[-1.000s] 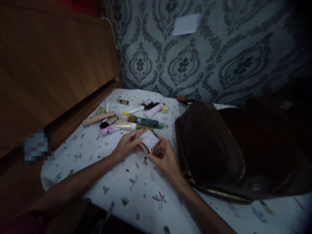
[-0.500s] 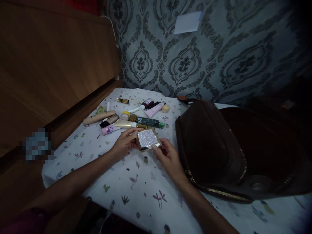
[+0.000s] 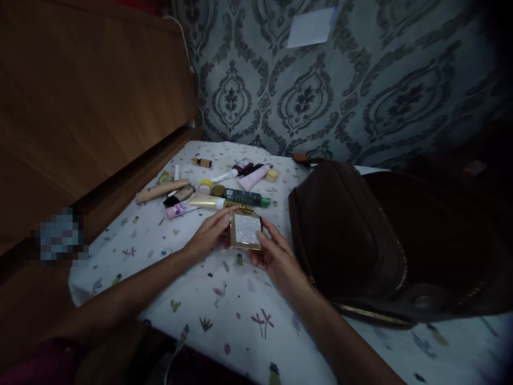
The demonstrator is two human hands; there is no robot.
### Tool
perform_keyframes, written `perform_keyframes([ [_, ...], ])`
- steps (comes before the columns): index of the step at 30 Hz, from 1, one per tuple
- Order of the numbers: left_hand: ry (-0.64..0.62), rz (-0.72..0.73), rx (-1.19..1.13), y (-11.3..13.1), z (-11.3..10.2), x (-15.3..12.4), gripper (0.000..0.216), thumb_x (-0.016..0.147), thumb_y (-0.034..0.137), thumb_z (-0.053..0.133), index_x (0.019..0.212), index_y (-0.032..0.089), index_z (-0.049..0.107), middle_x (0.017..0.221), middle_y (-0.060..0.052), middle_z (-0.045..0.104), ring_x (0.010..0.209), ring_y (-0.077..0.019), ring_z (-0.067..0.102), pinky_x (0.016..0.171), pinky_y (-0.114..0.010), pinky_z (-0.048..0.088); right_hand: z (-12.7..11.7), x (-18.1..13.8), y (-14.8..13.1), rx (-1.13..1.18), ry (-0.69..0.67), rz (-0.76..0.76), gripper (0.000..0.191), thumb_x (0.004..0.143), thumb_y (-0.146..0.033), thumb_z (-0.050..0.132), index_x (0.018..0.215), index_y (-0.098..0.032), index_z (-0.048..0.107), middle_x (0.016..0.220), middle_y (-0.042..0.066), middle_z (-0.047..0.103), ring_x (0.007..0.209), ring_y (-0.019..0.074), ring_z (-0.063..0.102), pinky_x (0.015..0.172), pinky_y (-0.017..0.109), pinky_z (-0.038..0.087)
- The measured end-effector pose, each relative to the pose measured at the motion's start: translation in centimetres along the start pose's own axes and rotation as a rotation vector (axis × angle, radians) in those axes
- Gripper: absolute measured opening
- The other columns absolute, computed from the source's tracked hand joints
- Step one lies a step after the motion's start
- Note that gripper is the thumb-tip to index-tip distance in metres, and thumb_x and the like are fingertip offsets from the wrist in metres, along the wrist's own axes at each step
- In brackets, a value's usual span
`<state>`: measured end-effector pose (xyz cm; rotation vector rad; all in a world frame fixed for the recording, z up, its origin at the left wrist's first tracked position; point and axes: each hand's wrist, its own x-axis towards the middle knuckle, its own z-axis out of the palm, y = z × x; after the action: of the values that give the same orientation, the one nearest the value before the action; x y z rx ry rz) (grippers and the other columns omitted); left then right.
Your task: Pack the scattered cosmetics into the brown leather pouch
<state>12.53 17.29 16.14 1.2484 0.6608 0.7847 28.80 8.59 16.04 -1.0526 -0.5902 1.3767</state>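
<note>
Case [image 3: 247, 231] with a glittery silver top and gold edges is held over the middle of the patterned cloth [image 3: 240, 347], the left hand [image 3: 208, 232] pinching its left side between thumb and fingers, while the right hand [image 3: 278, 256] grips its right side, thumb pressed on the glittery top and the other fingers partly hidden behind and below. Just beyond it on the far side lie a pale gold tube [image 3: 206, 201] with a white cap and a dark green bottle [image 3: 244, 197], and to the right rests a brown bag [image 3: 340, 230].
</note>
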Motion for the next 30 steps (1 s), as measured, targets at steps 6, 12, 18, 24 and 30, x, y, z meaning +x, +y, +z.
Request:
perform_keyframes([
  [6,-0.194,0.175,0.067,-0.1,-0.1,-0.4,0.108,0.073,0.056,0.081,0.16,0.03,0.022,0.156,-0.012,0.042,0.131,-0.0338,0.049,0.093,-0.035,0.05,0.8,-0.3,-0.6,0.217,-0.019,0.084,0.075,0.062,-0.036,0.089,0.126,-0.03,0.052,0.072,-0.004,0.069,0.054,0.0126,0.06,0.049,0.022,0.043],
  [12,-0.088,0.149,0.145,0.1,-0.2,-0.6,0.072,0.087,0.059,0.065,0.147,0.022,0.051,0.12,-0.012,0.069,0.084,-0.0196,0.064,0.067,-0.027,0.052,0.9,-0.5,-0.1,0.244,-0.092,0.121,0.052,0.065,-0.035,0.088,0.106,-0.027,0.058,0.085,-0.003,0.072,0.065,0.0125,0.065,0.055,0.022,0.05],
  [18,0.055,0.137,0.135,0.6,0.1,-0.4,0.058,0.086,0.063,0.063,0.118,0.016,0.074,0.086,-0.007,0.072,0.061,-0.0137,0.058,0.054,-0.024,0.049,0.7,-0.2,0.5,0.209,-0.03,0.09,0.036,0.068,-0.037,0.087,0.087,-0.022,0.06,0.077,-0.002,0.067,0.06,0.0102,0.058,0.054,0.022,0.049],
  [24,0.156,0.153,0.227,0.8,0.1,-0.5,0.058,0.089,0.064,0.056,0.113,0.014,0.075,0.086,-0.006,0.071,0.067,-0.015,0.061,0.057,-0.023,0.05,0.4,0.0,0.7,0.214,-0.035,0.105,0.039,0.063,-0.031,0.091,0.091,-0.021,0.066,0.077,-0.001,0.069,0.059,0.0107,0.062,0.056,0.023,0.053],
  [30,-0.156,0.221,0.144,1.1,0.6,-1.3,0.092,0.078,0.048,0.079,0.156,0.028,0.034,0.152,-0.01,0.048,0.132,-0.031,0.052,0.099,-0.035,0.051,0.2,0.1,0.7,0.237,-0.011,0.068,0.06,0.069,-0.03,0.087,0.122,-0.03,0.06,0.09,-0.002,0.075,0.071,0.0141,0.071,0.069,0.029,0.062],
])
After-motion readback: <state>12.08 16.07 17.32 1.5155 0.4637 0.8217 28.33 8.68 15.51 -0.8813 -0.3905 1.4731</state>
